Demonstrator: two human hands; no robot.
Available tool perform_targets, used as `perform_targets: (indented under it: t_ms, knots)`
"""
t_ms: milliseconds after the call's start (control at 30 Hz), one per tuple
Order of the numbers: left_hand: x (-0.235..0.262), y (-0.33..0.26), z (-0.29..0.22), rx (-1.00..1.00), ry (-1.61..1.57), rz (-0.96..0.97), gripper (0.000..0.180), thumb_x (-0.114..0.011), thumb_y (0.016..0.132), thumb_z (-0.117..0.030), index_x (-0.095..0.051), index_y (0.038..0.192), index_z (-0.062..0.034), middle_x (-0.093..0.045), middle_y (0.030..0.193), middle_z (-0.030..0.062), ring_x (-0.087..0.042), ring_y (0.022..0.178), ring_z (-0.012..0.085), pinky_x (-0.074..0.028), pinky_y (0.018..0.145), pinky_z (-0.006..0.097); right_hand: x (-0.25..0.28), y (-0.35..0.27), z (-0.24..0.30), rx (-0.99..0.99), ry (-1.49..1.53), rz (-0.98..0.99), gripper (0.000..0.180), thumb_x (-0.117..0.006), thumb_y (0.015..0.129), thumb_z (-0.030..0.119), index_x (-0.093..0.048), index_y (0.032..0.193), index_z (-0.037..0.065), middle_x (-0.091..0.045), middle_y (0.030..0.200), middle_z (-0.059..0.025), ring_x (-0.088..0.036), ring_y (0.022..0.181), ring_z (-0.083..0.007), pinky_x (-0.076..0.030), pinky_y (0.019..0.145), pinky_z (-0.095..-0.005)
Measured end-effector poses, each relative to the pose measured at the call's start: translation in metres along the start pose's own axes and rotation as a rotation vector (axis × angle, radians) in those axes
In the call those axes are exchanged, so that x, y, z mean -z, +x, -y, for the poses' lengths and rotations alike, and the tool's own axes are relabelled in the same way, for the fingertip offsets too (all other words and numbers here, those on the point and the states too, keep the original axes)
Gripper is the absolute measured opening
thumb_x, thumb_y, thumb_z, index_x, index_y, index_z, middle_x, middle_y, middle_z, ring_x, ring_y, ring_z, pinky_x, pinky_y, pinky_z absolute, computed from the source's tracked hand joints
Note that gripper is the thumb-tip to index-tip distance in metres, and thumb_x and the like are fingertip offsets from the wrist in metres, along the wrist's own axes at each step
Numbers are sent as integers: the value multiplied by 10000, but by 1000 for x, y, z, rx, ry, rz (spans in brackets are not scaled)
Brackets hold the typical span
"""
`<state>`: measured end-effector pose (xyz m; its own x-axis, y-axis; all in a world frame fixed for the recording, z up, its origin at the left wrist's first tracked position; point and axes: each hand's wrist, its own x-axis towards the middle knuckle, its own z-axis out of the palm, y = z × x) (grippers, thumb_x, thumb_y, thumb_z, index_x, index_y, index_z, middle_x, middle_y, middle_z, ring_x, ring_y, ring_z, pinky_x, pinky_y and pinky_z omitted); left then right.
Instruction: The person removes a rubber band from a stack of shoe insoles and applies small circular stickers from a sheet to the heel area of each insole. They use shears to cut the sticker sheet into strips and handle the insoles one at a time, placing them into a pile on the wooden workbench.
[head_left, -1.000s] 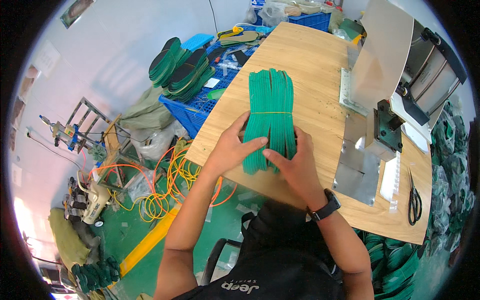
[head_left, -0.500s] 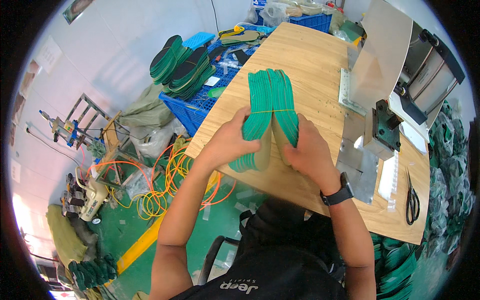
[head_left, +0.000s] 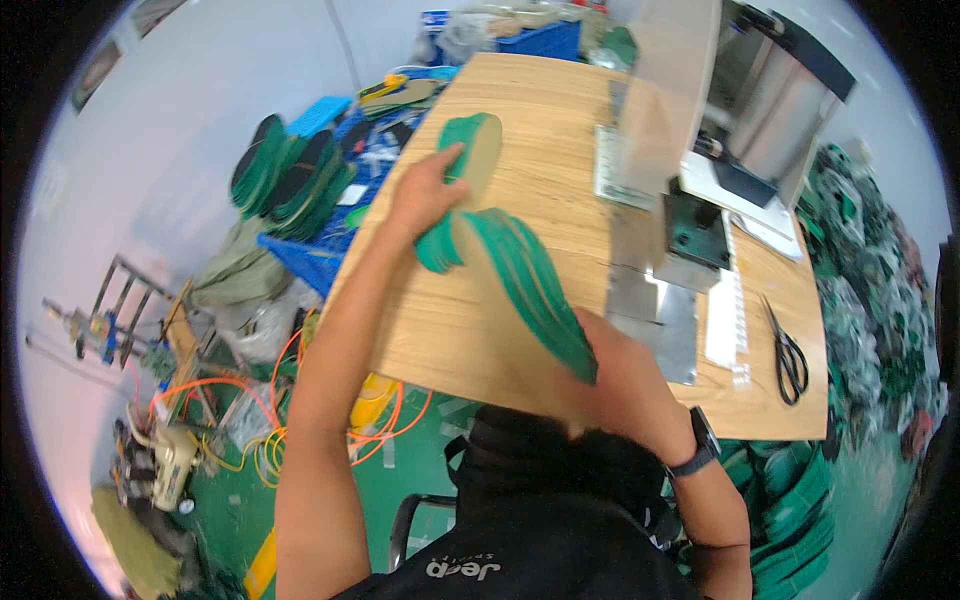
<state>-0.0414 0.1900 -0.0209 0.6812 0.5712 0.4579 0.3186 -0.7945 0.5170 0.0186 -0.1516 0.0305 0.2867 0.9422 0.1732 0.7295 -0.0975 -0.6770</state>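
Observation:
Two stacks of green insoles with beige faces are over the wooden table [head_left: 545,120]. My left hand [head_left: 428,198] is closed round the farther insole stack [head_left: 462,135], which lies on its side on the tabletop. The nearer insole stack [head_left: 515,270] slants down toward me, its lower end in the closed fingers of my right hand [head_left: 628,385]. Its far end overlaps or touches the first stack; which of the two I cannot tell. Motion blurs my right hand and the near end of that stack.
A press-like machine [head_left: 690,235] with a metal plate stands at the table's right, and black scissors [head_left: 788,360] lie near the right edge. More insole stacks [head_left: 290,175] sit on a blue crate [head_left: 305,258] at the left. Orange hoses [head_left: 395,425] coil on the floor.
The two stacks, held side by side before, are now apart. My left hand has moved away from me with one; my right hand has drawn the other nearer and tilted it. The view has shifted rightward.

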Motion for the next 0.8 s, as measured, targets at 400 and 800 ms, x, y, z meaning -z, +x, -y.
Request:
perform_targets:
  t_ms: [400,800]
  knots:
    - [25,-68,-162,-722,106,711,774,-789,651,-221,-492,1365,-181,-515,1295,146,-447,1245,364,-348,1068,436,33,-50,-56,-17,-245,-9,650,-737,737,166,-443,1289,-16,-549,919,-183,-583,849,-387,-497,694,-455]
    - [74,-126,-180,-590,72,360,713,-846,598,-372,-593,1243,-208,-534,1223,168,-488,1164,442,-320,1007,576,49,-32,-51,112,424,299,699,-747,799,321,-451,1326,-29,-643,1025,-195,-621,977,-352,-495,830,-403]
